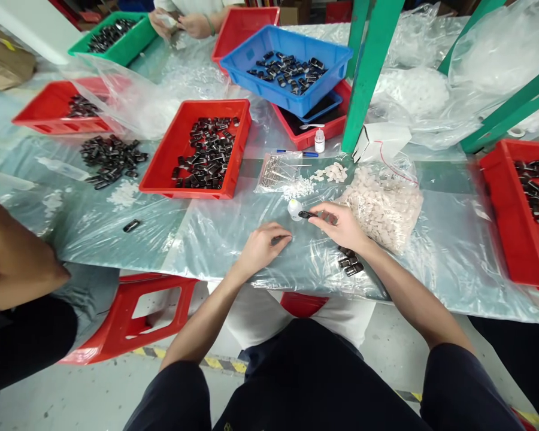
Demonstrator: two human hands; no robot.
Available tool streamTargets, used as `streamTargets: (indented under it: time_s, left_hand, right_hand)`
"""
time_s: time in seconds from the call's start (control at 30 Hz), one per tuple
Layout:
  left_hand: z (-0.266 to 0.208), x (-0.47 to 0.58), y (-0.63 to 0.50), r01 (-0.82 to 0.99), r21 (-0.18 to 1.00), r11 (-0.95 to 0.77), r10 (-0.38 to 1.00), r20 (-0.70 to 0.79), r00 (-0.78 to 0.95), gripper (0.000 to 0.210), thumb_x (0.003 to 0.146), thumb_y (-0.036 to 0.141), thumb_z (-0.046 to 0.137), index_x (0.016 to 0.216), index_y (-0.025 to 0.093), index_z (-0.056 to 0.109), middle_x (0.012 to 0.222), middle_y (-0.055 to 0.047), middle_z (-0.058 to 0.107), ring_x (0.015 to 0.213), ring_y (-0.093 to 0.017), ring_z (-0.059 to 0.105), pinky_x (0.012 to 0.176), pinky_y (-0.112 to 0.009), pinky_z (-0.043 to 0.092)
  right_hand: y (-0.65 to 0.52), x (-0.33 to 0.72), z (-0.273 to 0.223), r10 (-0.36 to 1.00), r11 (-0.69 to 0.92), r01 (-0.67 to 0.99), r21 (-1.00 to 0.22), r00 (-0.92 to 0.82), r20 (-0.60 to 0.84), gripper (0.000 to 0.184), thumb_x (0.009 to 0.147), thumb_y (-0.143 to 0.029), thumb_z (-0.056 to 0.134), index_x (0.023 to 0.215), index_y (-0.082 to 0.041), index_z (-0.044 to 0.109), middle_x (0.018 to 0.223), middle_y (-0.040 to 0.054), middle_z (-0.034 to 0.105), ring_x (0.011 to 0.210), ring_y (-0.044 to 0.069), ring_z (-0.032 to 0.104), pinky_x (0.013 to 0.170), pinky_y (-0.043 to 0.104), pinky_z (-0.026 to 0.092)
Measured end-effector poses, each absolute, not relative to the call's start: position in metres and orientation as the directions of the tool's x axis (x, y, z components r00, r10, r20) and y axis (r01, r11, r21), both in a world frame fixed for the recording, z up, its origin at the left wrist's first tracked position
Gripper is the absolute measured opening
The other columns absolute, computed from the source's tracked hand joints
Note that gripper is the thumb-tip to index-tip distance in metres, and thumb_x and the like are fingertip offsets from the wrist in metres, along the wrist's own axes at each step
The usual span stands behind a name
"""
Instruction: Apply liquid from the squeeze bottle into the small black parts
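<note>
A worker's right hand (341, 226) pinches a small black piece (309, 214) between thumb and fingers at a plastic-covered table (224, 209), the piece pointing to nine o'clock beside a little white bottle (294, 209) — whether the two touch cannot be told. The left hand (264, 244) rests near the table's edge at eight o'clock from the right, fingers loosely curled and thumb close to their tips; whether it pinches anything tiny cannot be made out.

Just below the right hand, toward five o'clock, lie a few more black pieces (353, 268). A clear bag of pale bits (381, 206) sits at two o'clock, with loose white bits (335, 172) at twelve and a bag of metal pins (276, 172) toward ten.

Farther out, at eleven o'clock from the left hand, a red tray (165, 160) holds many black pieces; at twelve, a blue tray (269, 90) holds more. Another red tray (505, 221) stands at three o'clock. At the far side of the table — eleven o'clock — a co-worker's hands (196, 26) are raised near a green tray (137, 48).
</note>
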State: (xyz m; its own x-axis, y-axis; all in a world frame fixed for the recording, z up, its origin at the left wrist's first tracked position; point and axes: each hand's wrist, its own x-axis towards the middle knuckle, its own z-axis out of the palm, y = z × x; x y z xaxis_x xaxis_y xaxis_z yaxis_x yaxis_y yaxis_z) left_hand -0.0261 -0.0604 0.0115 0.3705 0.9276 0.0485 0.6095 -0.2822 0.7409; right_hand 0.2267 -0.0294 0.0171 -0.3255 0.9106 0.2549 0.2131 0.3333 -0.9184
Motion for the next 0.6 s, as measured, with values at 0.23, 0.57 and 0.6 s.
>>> streamTargets:
  time_s: [0.23,0.57,0.6]
  left_hand:
    - [0.009,-0.015,-0.049,0.621,0.734,-0.275,0.961,0.217,0.168,0.039,0.093,0.040,0.074,0.129,0.024,0.070,0.105,-0.006,0.077,0.099,-0.024,0.072,0.092,-0.038,0.057]
    - [0.005,-0.002,0.019,0.034,0.987,-0.160,0.975,0.153,0.160,0.056,0.073,0.056,0.090,0.108,0.018,0.068,0.110,-0.011,0.080,0.104,-0.027,0.076,0.099,-0.042,0.058]
    - [0.009,-0.003,0.024,-0.028,0.987,-0.160,0.975,0.162,0.151,0.056,0.074,0.057,0.089,0.110,0.019,0.069,0.111,-0.011,0.080,0.104,-0.027,0.076,0.098,-0.042,0.058]
  right_hand:
    - [-0.029,0.226,0.014,0.947,0.238,0.115,-0.964,-0.248,0.205,0.027,0.094,-0.047,0.074,0.104,-0.022,0.078,0.092,0.0044,0.077,0.065,0.015,0.060,0.053,0.028,0.042]
    - [-0.026,0.225,0.009,0.966,0.163,0.025,-0.986,-0.206,0.154,0.042,0.090,-0.060,0.075,0.108,-0.022,0.074,0.094,0.0045,0.074,0.065,0.015,0.062,0.056,0.029,0.049]
    - [-0.026,0.225,0.009,0.967,0.153,0.018,-0.988,-0.210,0.146,0.043,0.090,-0.060,0.075,0.109,-0.023,0.073,0.094,0.0045,0.074,0.065,0.015,0.062,0.057,0.029,0.050]
